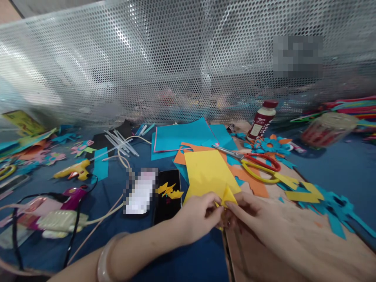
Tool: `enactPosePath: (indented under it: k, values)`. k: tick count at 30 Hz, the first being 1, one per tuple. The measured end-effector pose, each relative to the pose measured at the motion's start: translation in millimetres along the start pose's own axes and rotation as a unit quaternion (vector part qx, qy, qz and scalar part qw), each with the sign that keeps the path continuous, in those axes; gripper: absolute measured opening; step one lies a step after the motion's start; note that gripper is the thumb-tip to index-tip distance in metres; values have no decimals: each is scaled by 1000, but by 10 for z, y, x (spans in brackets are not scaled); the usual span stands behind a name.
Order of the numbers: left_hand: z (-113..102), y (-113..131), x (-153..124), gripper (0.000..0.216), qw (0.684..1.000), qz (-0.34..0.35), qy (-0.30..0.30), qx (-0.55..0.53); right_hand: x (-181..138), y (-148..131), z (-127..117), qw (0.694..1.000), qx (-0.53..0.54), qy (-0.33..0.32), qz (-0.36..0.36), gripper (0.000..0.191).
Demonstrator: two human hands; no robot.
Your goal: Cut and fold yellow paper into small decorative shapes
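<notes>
Two hands [199,214], one bottle [262,120], one jar [328,131]

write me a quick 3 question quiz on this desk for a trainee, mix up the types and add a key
1. Choose: what are the left hand and right hand working on together?
a) a bottle
b) a small yellow piece
c) a jar

2. True or false: in the picture, the glue gun lies to the left of the scissors.

3. Fill in: the bangle is worn on the ____ arm.

Key: 1. b; 2. true; 3. left.
</notes>
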State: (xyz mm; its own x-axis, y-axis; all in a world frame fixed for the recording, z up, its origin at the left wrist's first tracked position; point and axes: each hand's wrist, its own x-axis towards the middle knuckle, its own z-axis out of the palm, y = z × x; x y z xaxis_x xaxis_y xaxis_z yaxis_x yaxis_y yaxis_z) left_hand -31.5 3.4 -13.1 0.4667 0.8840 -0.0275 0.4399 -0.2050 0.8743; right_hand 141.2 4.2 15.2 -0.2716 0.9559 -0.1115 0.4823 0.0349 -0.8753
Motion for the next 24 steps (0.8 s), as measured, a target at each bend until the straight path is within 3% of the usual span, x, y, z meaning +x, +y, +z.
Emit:
enactPosePath:
  k: [17,24]
  values:
    - [-2,27,8,18,1000,-15,-3,-9,-3,51,11,1000,-16,11,-10,28]
    - [-3,42,-1,21,998,-24,-10,-64,0,24,10,1000,-18,12,-14,30]
